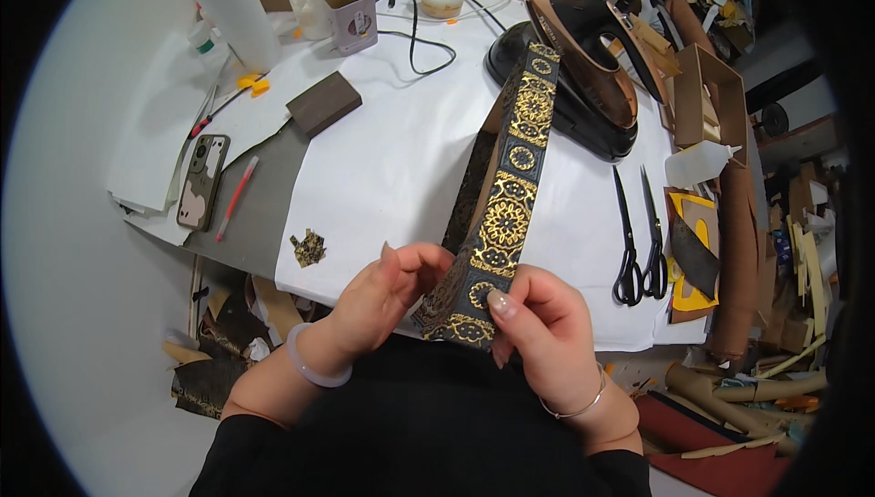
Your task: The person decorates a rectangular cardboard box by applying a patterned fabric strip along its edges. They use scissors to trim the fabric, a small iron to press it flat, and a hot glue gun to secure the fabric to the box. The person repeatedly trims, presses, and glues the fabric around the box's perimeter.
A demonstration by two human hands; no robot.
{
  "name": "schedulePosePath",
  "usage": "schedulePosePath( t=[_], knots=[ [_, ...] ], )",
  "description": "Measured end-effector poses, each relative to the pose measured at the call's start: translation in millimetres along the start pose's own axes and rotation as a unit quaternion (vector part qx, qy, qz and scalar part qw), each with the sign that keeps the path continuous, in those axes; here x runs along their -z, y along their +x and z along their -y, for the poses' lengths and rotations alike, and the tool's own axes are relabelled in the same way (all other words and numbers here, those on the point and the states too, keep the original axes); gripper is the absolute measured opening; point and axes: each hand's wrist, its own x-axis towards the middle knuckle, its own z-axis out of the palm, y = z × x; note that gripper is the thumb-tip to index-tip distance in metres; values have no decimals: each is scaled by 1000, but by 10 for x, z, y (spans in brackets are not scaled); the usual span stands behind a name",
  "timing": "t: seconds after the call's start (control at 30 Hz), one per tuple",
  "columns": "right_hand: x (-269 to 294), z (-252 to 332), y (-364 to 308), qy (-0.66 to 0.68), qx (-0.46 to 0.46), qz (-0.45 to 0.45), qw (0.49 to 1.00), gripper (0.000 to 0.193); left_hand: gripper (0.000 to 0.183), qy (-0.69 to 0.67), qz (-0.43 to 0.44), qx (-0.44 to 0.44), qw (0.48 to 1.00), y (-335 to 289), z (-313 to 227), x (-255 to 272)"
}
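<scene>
You wore plain black top (410,419), its short sleeves (241,456) ending around elbows. At wrist of left hand (369,305), you had thick, smooth, pale whitish bangle (306,370), rounded. At wrist of right hand (551,337), you had thin, shiny, silver-toned bangle (578,414). Your right thumbnail (501,304) showed pale, glittery finish.

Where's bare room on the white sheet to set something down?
Biggest: right of dark block and scrap, left of the held patterned piece. Smaller: between that piece and the scissors, this side of the iron. Crowded: far edge, around square container and cup.
</scene>
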Motion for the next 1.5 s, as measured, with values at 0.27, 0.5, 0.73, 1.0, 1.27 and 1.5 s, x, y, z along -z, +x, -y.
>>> schedulePosePath(
  t=[0.27,0.5,0.73,1.0,1.27,1.5],
  knots=[
    [45,-33,-12,0,-5,4,1000,28,68,-45,5,52,998,190,-146,-74],
    [69,-63,-7,-6,-5,11,1000,28,53,-72,8,58,996,181,-164,-50],
    [75,-67,-5,-15,6,13,1000,29,36,-118,10,45,992,185,-92,-19],
    [99,-61,-4,-20,1,20,1000,29,38,-116,21,41,992,191,-76,-22],
    [68,-8,5,-18,-10,11,1000,29,40,-65,3,61,996,180,-271,-213],
    [49,22,-18,-17,-16,-1,1000,29,38,-40,1,78,996,197,-419,-383]
  ],
)
